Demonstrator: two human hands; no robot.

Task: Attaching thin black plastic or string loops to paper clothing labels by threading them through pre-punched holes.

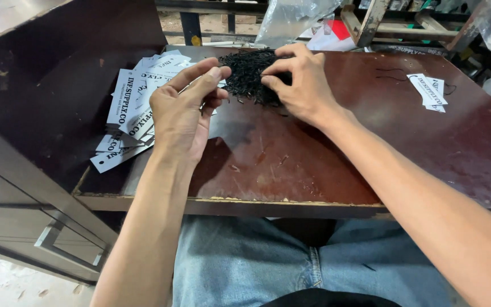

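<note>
Right hand point(305, 85) fingertips pinched together in black string heap point(250, 73); left hand point(184, 111) half-open above white tags point(133, 105). Risk: tangled strings lifting together, dragged clump scattering.

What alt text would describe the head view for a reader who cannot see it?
Two bare hands, left hand and right hand, pick at a pile of black strings on a dark red-brown table. White paper tags lie to the left.

one pile of black strings point(249, 74) at tabletop point(325, 165) far edge, one heap of white tags point(134, 108) at left edge, three-ish finished tags point(429, 91) near right corner, two hands
</note>
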